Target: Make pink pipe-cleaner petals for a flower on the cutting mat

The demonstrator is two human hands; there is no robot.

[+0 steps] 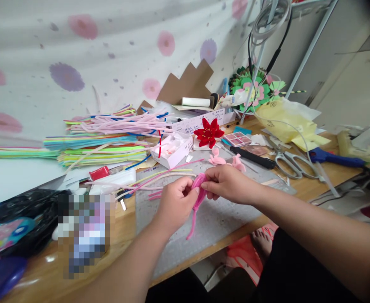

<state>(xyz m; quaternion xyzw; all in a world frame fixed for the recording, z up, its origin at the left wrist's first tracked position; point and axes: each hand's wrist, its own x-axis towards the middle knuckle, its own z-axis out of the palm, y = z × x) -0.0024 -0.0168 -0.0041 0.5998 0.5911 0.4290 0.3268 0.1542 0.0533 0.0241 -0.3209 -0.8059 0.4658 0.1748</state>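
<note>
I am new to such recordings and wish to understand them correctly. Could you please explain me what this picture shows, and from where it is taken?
There is no machine here, only a person's two bare hands. The single picture comes from a camera worn on the head, looking forward and down. The left hand and right hand both pinch a pink fuzzy piece, whose tail hangs down. Below them, a grey mat lies on a wooden table. Beyond the hands are a red flower and a white box. Bundles of coloured fuzzy stems lie to the left; scissors lie to the right.
</note>
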